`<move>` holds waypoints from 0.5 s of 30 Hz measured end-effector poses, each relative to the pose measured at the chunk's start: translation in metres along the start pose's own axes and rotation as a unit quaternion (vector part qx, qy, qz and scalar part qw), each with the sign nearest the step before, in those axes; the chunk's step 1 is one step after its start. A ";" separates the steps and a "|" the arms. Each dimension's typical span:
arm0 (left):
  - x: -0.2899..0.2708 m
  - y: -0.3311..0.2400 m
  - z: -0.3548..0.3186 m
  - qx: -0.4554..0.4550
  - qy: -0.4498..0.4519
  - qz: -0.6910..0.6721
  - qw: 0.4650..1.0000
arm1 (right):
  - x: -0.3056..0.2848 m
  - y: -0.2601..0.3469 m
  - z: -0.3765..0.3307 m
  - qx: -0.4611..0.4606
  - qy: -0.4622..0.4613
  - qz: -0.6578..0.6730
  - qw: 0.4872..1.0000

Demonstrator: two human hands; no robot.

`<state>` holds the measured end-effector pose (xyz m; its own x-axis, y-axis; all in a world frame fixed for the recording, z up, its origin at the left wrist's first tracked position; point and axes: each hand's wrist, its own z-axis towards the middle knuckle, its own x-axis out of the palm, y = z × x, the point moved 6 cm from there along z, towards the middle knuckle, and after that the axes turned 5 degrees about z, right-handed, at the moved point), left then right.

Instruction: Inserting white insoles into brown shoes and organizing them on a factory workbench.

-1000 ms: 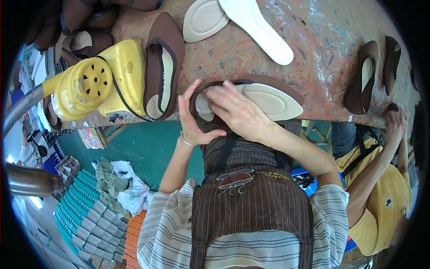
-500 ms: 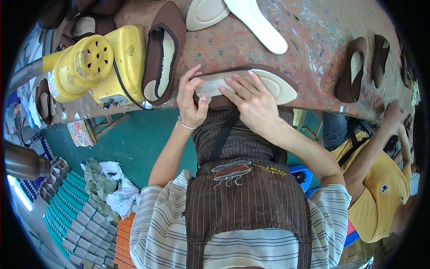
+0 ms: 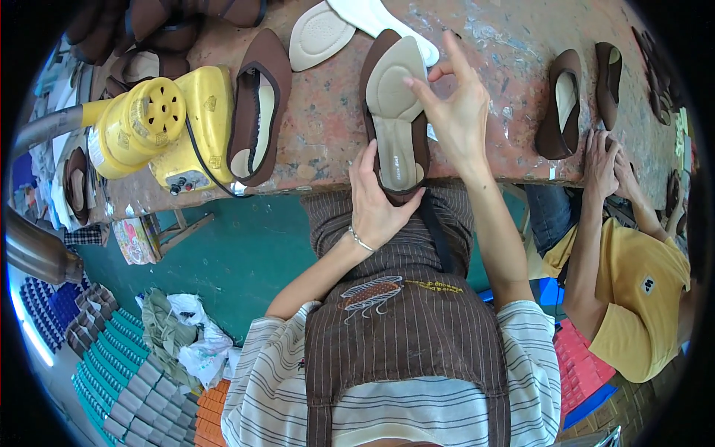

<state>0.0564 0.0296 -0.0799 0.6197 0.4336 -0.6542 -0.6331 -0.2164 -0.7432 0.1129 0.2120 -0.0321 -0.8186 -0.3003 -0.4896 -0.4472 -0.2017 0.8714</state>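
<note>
A brown pointed flat shoe (image 3: 368, 68) lies at the table's front edge, toe pointing away from me. A beige cushioned insole (image 3: 395, 93) sits along it, its heel end inside the shoe and its pointed front lying over the toe part. My left hand (image 3: 378, 203) wraps round the shoe's heel, thumb on one side and fingers on the other. Beside the front of the insole is my right hand (image 3: 463, 112), open, index finger stretched out and thumb at the insole's edge. Its other fingers are partly hidden.
Left of me stand another brown shoe (image 3: 260, 112) and a yellow machine (image 3: 201, 127). A loose beige insole (image 3: 320, 37) and a white insole-shaped piece (image 3: 372, 15) lie beyond. More brown shoes (image 3: 560, 108) are at right, near a co-worker in yellow (image 3: 633, 298).
The shoe has turned from lying crosswise to pointing away from me. My left hand has shifted to its heel; my right hand has lifted off the insole's middle and moved to its front.
</note>
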 end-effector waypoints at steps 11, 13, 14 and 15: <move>0.015 0.014 0.010 0.005 -0.031 0.105 0.994 | 0.013 -0.001 0.006 0.033 -0.056 0.237 0.969; 0.013 0.019 0.009 -0.002 -0.037 0.087 0.996 | 0.015 0.024 -0.005 -0.066 0.080 0.093 0.990; 0.014 0.019 0.010 -0.002 -0.041 0.064 0.997 | 0.011 0.030 -0.021 -0.101 0.086 0.074 0.988; 0.013 0.016 0.012 0.016 -0.058 0.074 0.995 | 0.011 0.039 -0.039 -0.186 0.104 0.041 0.976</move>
<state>0.0490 0.0424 -0.0983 0.4627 0.4969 -0.7342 -0.7293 -0.2575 -0.6339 0.1004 0.1641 -0.0052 -0.7379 -0.5046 -0.4481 -0.1892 -0.4827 0.8551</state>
